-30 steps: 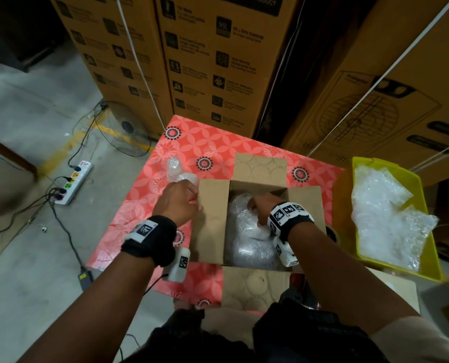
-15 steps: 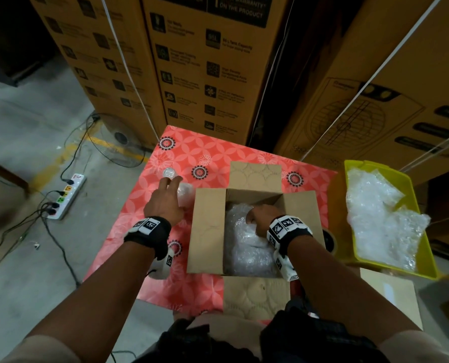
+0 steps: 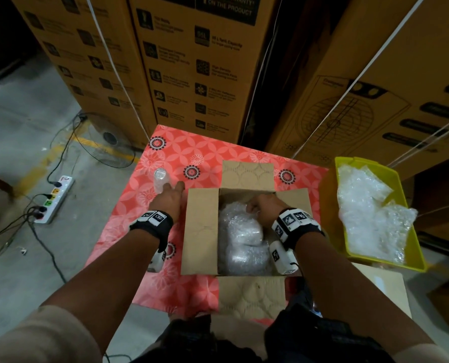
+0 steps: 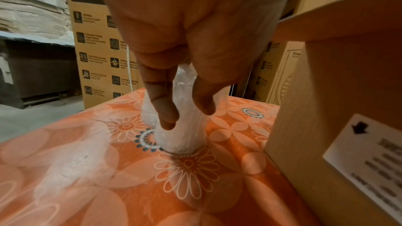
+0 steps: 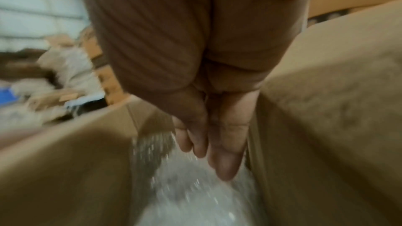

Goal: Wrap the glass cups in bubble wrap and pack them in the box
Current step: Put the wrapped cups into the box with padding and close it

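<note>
An open cardboard box (image 3: 201,231) sits on the red flowered table (image 3: 205,153), with bubble-wrapped bundles (image 3: 240,231) packed inside. My right hand (image 3: 254,206) is down in the box, and in the blurred right wrist view its straight, closed-up fingers (image 5: 224,166) touch the wrap (image 5: 185,195). Left of the box a bubble-wrapped cup (image 4: 182,140) stands on the table. My left hand (image 4: 187,118) hangs over it, extended fingers touching its side. From the head view only its clear rounded top (image 3: 160,179) shows past my left hand (image 3: 175,186).
A yellow bin (image 3: 412,260) with loose bubble wrap sheets (image 3: 367,213) stands right of the table. Tall cartons (image 3: 192,61) wall off the far side. On the floor at left lie a power strip (image 3: 54,199), cables and a fan (image 3: 108,138).
My left hand, which gripped the wrapped cup a second ago, has set it down on the table left of the box and straightened its fingers. The right hand stays inside the box.
</note>
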